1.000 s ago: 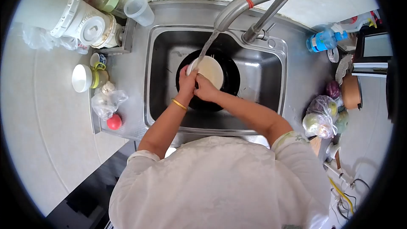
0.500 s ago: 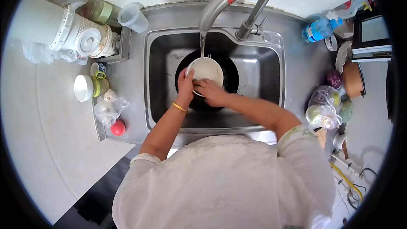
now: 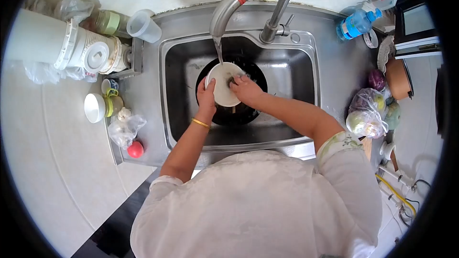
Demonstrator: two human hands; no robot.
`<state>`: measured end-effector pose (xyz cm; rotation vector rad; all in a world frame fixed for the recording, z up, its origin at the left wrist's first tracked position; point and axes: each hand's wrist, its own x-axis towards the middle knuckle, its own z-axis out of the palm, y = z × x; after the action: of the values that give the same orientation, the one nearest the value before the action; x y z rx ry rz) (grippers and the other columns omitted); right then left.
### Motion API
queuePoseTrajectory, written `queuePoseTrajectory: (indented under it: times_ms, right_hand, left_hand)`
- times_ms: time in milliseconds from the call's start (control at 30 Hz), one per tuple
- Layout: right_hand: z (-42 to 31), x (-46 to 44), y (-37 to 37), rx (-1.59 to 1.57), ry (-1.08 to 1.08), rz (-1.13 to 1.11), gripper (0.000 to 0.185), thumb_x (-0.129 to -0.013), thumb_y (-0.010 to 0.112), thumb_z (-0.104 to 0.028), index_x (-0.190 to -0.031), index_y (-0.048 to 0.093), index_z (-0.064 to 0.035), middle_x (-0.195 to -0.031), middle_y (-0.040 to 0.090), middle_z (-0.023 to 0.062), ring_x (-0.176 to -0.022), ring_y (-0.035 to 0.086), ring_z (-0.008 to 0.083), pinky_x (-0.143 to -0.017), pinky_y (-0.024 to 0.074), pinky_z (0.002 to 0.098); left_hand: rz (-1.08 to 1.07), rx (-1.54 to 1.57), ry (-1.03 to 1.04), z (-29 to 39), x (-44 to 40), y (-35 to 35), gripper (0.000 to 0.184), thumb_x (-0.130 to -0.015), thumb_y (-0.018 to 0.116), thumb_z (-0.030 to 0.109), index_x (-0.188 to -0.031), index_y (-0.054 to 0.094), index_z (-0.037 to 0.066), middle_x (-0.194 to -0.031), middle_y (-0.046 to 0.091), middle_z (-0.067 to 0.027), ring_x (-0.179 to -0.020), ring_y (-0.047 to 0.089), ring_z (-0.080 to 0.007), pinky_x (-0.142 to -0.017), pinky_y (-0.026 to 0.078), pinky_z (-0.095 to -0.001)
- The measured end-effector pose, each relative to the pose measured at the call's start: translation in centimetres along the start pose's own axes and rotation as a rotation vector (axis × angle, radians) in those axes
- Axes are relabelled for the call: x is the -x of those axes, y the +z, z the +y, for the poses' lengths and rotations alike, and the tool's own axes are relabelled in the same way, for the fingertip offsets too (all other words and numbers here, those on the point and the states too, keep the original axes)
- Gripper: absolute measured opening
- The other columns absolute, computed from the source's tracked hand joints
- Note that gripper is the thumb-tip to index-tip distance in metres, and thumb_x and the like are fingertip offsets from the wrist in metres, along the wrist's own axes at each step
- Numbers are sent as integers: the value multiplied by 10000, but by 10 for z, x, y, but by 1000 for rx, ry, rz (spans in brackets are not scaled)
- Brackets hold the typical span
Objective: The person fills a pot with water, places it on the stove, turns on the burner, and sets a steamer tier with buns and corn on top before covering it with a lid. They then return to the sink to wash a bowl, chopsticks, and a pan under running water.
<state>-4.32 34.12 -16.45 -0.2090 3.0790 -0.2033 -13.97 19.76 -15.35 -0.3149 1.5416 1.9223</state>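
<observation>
My left hand [image 3: 206, 96] grips the left rim of a white bowl [image 3: 221, 75], thumb on the edge, and a gold bangle circles that wrist. Tilted toward me, the bowl sits under a stream of water [image 3: 219, 50] from the faucet [image 3: 229, 7]. Inside it, my right hand [image 3: 247, 90] has its fingers closed on a small dark scouring pad [image 3: 231, 81], mostly hidden by the fingertips and pressed to the bowl's inner surface. Below lies a round black pan [image 3: 256, 111] in the steel sink [image 3: 291, 119].
On the left stand a plastic cup [image 3: 144, 26], a white bowl [image 3: 94, 108], bagged garlic [image 3: 125, 124] and a red round item [image 3: 135, 149]. To the right are a blue bottle [image 3: 356, 24], a purple onion [image 3: 376, 80], bagged produce [image 3: 366, 114] and a brown pot [image 3: 398, 81].
My right hand has shifted up and right inside the bowl, exposing the dark pad. The bowl's inside faces me more fully. The whole view has shifted slightly.
</observation>
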Motion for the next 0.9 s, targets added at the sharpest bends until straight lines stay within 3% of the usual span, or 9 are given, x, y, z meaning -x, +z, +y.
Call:
queuePoseTrajectory:
  times_ms: [100, 200, 300, 400, 500, 600, 700, 800, 900]
  right_hand:
    - [-19, -14, -45, -186, 81, -269, 282, -735, 533, -115, -1003, 608, -70, -1079, 556, 67, -1035, 488, 263, -856, 418, 389]
    - [-60, -23, -19, -927, 299, 299, 339, -708, 557, -57, -1046, 580, -77, -1061, 543, 120, -974, 507, 313, -864, 419, 392]
    - [-19, 2, -28, -331, -188, 86, 344, -727, 550, -65, -1070, 559, -65, -1049, 532, 158, -975, 505, 331, -865, 422, 392]
    - [-4, -5, -22, -121, 140, 56, 308, -749, 552, -129, -1051, 562, -69, -1092, 536, 135, -988, 505, 334, -841, 440, 395]
    - [-17, -14, -36, -351, 68, -199, 390, -679, 592, -64, -1066, 550, -33, -1038, 536, 146, -952, 505, 330, -862, 419, 388]
    - [-53, -19, -7, -879, 283, 360, 362, -724, 571, -98, -1079, 540, -34, -1095, 520, 145, -1042, 477, 352, -843, 435, 431]
    - [-10, 12, -26, -414, -121, 47, 305, -773, 530, -127, -1062, 543, -30, -1056, 525, 169, -1072, 460, 362, -853, 425, 447]
    - [0, -1, -22, -59, 102, 49, 286, -739, 568, -105, -1022, 586, -67, -1045, 519, 164, -1012, 473, 343, -861, 425, 402]
    - [-18, -17, -38, -555, 177, -169, 293, -696, 592, -80, -987, 597, -43, -1047, 521, 166, -974, 472, 366, -871, 406, 414]
  left_hand:
    - [57, 44, 15, 17, 16, 29, 442, -853, 578, 235, -1206, 413, 26, -1065, 545, -86, -941, 564, -215, -739, 494, -303]
    - [-1, -46, 72, 1, 2, 22, 413, -849, 588, 213, -1187, 449, 22, -1052, 556, -78, -950, 558, -194, -754, 479, -289]
    - [-101, -68, 22, 7, -13, 3, 418, -832, 618, 186, -1176, 471, -1, -1094, 549, -103, -980, 536, -176, -795, 457, -289]
    - [-123, -87, 15, 11, -10, 9, 496, -813, 648, 191, -1209, 436, -17, -1153, 520, -123, -1026, 511, -188, -847, 436, -312]
    - [13, -76, 0, 13, 7, 35, 517, -810, 646, 194, -1230, 418, -2, -1176, 497, -126, -1035, 502, -200, -859, 430, -322]
    - [-29, -127, -12, 2, -8, 27, 479, -817, 631, 191, -1219, 438, 15, -1134, 522, -112, -1006, 515, -193, -852, 430, -315]
    - [-92, -174, 17, 3, -20, 12, 414, -819, 625, 176, -1165, 477, 4, -1074, 556, -106, -954, 536, -182, -792, 454, -308]
    - [-44, -92, 7, 4, -15, 22, 433, -817, 628, 170, -1178, 454, 7, -1082, 546, -114, -939, 540, -181, -776, 459, -308]
    - [-81, 5, -12, -9, -14, 31, 448, -819, 626, 172, -1191, 433, 14, -1089, 538, -113, -922, 545, -179, -765, 462, -308]
